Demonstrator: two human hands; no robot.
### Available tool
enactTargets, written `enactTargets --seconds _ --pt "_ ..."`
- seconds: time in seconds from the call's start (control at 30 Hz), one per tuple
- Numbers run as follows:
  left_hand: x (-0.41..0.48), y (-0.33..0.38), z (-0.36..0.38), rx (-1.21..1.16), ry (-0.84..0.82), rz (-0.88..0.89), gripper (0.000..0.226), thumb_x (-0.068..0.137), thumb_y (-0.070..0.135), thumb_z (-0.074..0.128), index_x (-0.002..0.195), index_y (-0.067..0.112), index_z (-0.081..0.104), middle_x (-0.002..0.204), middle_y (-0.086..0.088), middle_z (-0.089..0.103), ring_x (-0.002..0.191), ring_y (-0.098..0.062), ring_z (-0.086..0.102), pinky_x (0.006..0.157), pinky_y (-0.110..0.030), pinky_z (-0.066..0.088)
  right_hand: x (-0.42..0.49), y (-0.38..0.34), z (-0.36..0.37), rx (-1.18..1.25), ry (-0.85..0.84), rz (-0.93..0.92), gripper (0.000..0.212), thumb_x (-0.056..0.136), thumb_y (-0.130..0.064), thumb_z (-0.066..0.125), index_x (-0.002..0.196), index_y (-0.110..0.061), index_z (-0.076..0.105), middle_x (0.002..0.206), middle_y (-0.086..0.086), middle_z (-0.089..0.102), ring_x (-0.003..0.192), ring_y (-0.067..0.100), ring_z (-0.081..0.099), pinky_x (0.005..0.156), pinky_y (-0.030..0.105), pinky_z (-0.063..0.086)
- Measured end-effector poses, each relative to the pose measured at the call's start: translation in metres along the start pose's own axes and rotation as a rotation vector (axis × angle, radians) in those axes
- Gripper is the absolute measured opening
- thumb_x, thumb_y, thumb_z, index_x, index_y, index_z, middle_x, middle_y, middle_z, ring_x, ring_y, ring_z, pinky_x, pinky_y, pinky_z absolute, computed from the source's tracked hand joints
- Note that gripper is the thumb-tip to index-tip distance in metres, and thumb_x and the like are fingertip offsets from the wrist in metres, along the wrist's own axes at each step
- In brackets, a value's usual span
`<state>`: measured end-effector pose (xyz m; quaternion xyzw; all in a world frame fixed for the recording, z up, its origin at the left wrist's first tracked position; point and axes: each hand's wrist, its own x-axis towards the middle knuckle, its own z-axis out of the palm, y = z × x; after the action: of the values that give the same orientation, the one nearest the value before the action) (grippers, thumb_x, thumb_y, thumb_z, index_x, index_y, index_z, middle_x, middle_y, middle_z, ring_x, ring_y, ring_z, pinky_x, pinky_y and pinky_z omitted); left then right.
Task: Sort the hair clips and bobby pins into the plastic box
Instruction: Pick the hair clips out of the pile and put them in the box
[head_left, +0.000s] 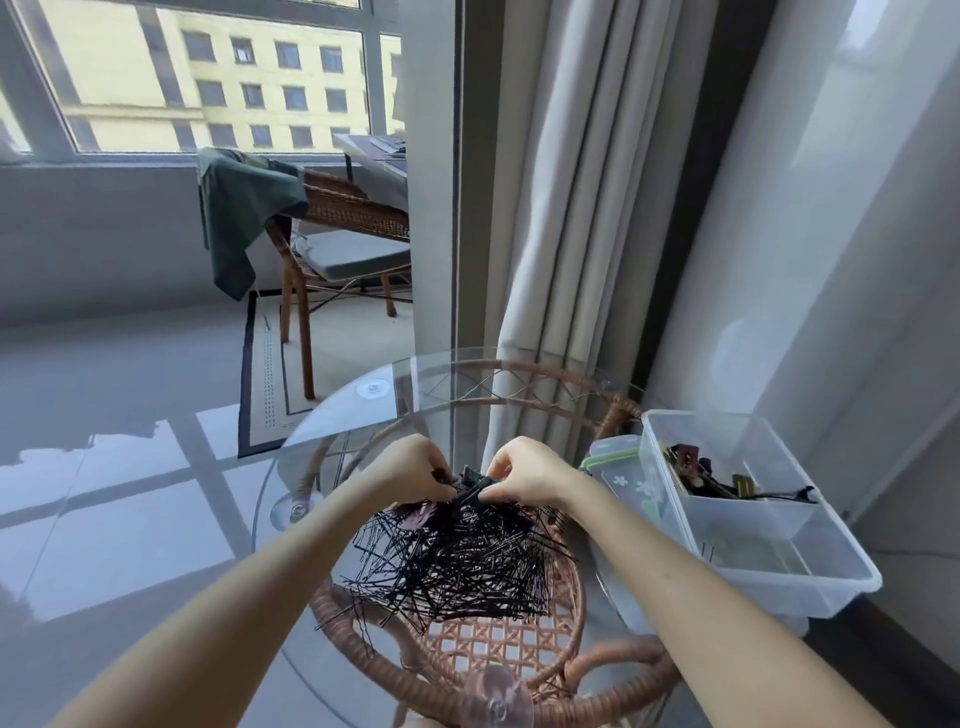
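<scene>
A large pile of black bobby pins (462, 564) lies on the round glass table (363, 415). At the pile's far edge both hands work close together. My left hand (415, 470) has its fingers curled into the pins and pinches some. My right hand (524, 473) pinches a dark green hair clip (475, 478) just beside it. A brownish clip (423, 517) lies in the pile under my left wrist. The clear plastic box (810, 577) stands to the right; its far compartment holds several dark clips (696, 473).
The box's lid (621, 470) with green latches lies between the box and my right hand. The table has a wicker frame (519, 675) under the glass. Curtains (561, 208) hang behind it. A wicker chair (332, 244) stands far left.
</scene>
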<state>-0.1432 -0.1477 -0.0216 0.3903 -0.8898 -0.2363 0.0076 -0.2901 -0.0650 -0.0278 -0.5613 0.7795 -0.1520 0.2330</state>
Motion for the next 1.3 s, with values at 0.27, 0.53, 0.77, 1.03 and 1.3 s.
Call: enactTargets --seconds 0.27,0.53,0.77,1.03,1.3 --pt "-0.011 0.014 -0.026 -0.063 0.118 0.105 0.013 0.077 0.017 0.070 0.087 0.010 0.075 0.080 -0.006 0.075 0.040 0.007 0.051 0.041 -0.002 0.035 -0.021 0.001 -0.018 -0.035 0.212 -0.057 0.024 0.067 -0.030 0.079 0.081 -0.013 0.073 0.082 0.001 0.070 0.076 0.014 0.059 0.068 0.024 0.043" --pt "-0.023 0.041 -0.058 -0.095 0.307 0.185 0.011 0.078 0.012 0.067 0.084 0.007 0.075 0.077 -0.011 0.074 0.055 -0.010 0.058 0.060 -0.015 0.053 -0.055 0.009 -0.056 -0.058 0.466 -0.104 0.015 0.069 -0.025 0.077 0.074 -0.013 0.070 0.076 0.004 0.070 0.077 0.022 0.062 0.069 0.030 0.047" --pt "-0.006 0.073 -0.059 -0.325 0.299 0.193 0.008 0.077 0.010 0.068 0.070 0.009 0.071 0.059 -0.009 0.067 0.044 -0.008 0.055 0.042 -0.009 0.041 -0.088 0.041 -0.090 0.512 0.400 0.034 0.016 0.069 -0.010 0.079 0.072 0.001 0.067 0.072 0.020 0.070 0.057 0.018 0.062 0.058 0.029 0.053" --pt "-0.005 0.122 -0.038 -0.542 -0.206 0.313 0.006 0.080 0.015 0.067 0.075 0.015 0.069 0.083 -0.013 0.068 0.073 -0.017 0.059 0.067 -0.021 0.050 -0.105 0.055 -0.099 0.737 0.169 0.003 0.002 0.078 -0.001 0.068 0.079 0.000 0.067 0.072 0.017 0.066 0.059 0.020 0.062 0.057 0.027 0.055" --pt "0.007 0.160 -0.020 -0.677 -0.220 0.340 0.005 0.079 0.012 0.069 0.075 0.013 0.070 0.063 0.003 0.063 0.056 -0.006 0.057 0.054 -0.011 0.048 -0.116 0.071 -0.108 0.646 0.142 0.036 0.010 0.080 -0.003 0.065 0.088 0.001 0.067 0.071 0.014 0.063 0.061 0.024 0.058 0.059 0.033 0.050"
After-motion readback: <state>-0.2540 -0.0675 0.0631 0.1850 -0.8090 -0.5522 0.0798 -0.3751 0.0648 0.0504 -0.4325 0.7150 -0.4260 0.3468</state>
